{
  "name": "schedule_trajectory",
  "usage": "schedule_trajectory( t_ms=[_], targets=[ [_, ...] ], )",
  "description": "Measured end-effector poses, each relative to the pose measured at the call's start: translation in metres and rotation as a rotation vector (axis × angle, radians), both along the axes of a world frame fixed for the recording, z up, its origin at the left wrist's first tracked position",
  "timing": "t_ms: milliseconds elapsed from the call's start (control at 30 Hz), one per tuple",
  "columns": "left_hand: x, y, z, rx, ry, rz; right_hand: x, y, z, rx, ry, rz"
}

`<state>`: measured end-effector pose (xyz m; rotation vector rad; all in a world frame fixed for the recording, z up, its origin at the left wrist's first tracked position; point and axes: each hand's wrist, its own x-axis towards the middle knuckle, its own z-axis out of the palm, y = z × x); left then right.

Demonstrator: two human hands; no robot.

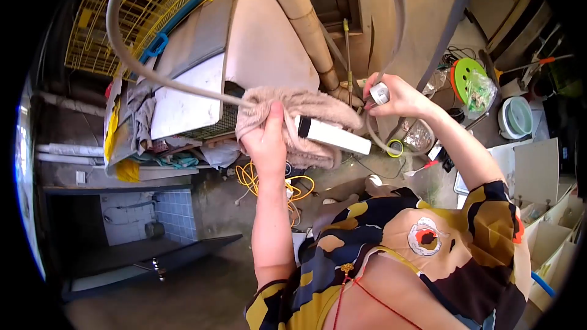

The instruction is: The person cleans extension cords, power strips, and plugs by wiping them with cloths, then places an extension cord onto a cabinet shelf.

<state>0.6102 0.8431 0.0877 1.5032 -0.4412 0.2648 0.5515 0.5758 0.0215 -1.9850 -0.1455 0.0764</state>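
A fluffy pinkish-beige cloth (306, 99) is bunched in my left hand (266, 140), whose thumb presses on top of it. Out of its folds sticks a white rectangular piece (336, 136) with a black band at one end; its kind cannot be made out. From the cloth a thick grey hose or cable (147, 70) arcs up past the top edge. My right hand (400, 96) is closed around a grey length of what looks like the same line, beside a round whitish end piece (380, 93). Some fingertips are hidden behind it.
A yellow wire basket (131, 12) stands at upper left beside pale boards (269, 30). A thick pipe (299, 9) slants behind the hands. On the floor lies a coiled orange cord (299, 189). Basins (518, 116) and clutter lie at right; a dark open door (159, 266) is lower left.
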Motion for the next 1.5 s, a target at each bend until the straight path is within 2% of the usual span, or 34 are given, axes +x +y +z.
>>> schedule_trajectory(
  t_ms=[67,133,233,267,333,367,400,467,567,667,767,867,933,1000,1033,1067,1133,1167,1200,1267,1300,1333,1367,1400,1433,1500],
  targets=[
    [0.012,-0.028,0.005,-0.03,0.043,-0.06,-0.006,0.006,0.0,0.463,0.002,-0.07],
    [0.021,-0.039,0.005,-0.014,0.032,-0.102,-0.015,0.011,0.004,0.468,-0.024,-0.129],
    [0.034,-0.06,0.002,-0.078,0.175,-0.062,-0.038,0.011,0.008,0.375,-0.012,-0.354],
    [0.03,-0.071,0.006,-0.138,0.2,-0.075,-0.045,0.01,0.008,0.164,-0.098,-0.4],
    [0.041,-0.077,-0.007,-0.125,0.326,-0.188,-0.059,0.016,-0.002,0.036,-0.217,-0.409],
    [0.038,-0.084,-0.008,-0.165,0.392,-0.276,-0.065,0.019,-0.004,0.056,-0.222,-0.42],
    [0.038,-0.089,-0.011,-0.2,0.343,-0.394,-0.072,0.021,0.0,0.086,-0.189,-0.406],
    [0.028,-0.104,-0.005,-0.209,0.233,-0.374,-0.08,0.032,0.001,0.095,-0.204,-0.435],
    [0.041,-0.104,-0.012,-0.195,0.288,-0.468,-0.093,0.053,0.014,0.013,-0.198,-0.526],
    [0.032,-0.108,-0.011,-0.229,0.422,-0.558,-0.1,0.067,-0.001,0.171,-0.127,-0.527],
    [0.007,-0.12,0.006,-0.245,0.264,-0.513,-0.1,0.073,-0.017,0.265,-0.197,-0.565],
    [0.022,-0.129,-0.002,-0.25,0.331,-0.812,-0.105,0.079,-0.009,0.36,-0.257,-0.66],
    [0.017,-0.13,0.004,-0.213,0.313,-0.887,-0.109,0.088,0.007,0.253,-0.303,-0.791],
    [0.004,-0.134,0.009,-0.155,0.112,-0.902,-0.112,0.091,0.018,0.191,-0.301,-0.88],
    [0.009,-0.142,0.004,-0.138,0.223,-0.884,-0.11,0.082,0.018,0.143,-0.322,-0.916],
    [0.009,-0.14,0.007,-0.112,0.199,-0.863,-0.112,0.084,0.022,0.093,-0.343,-0.942],
    [0.006,-0.14,0.005,-0.249,0.269,-0.84,-0.115,0.084,0.03,0.044,-0.349,-0.973],
    [0.014,-0.139,0.001,-0.105,0.02,-0.741,-0.116,0.084,0.035,0.037,-0.366,-0.971],
    [0.013,-0.136,-0.005,-0.102,0.022,-0.745,-0.115,0.084,0.037,0.032,-0.385,-0.966],
    [-0.008,-0.146,-0.007,-0.209,0.262,-0.752,-0.114,0.07,0.032,0.066,-0.391,-0.981],
    [-0.026,-0.142,0.007,-0.319,0.472,-0.853,-0.121,0.069,0.031,0.035,-0.39,-1.014],
    [-0.015,-0.149,-0.017,-0.297,0.414,-0.874,-0.122,0.065,0.028,0.018,-0.383,-1.03],
    [-0.011,-0.153,-0.025,-0.232,0.288,-1.015,-0.127,0.062,0.026,0.052,-0.39,-1.067],
    [-0.012,-0.162,-0.039,-0.307,0.382,-1.017,-0.139,0.062,0.039,-0.033,-0.287,-1.132],
    [-0.016,-0.169,-0.043,-0.271,0.235,-1.01,-0.149,0.058,0.036,0.118,-0.317,-1.174],
    [-0.029,-0.172,-0.023,-0.394,0.441,-1.039,-0.173,0.056,0.041,0.41,-0.364,-1.147]
  ],
)
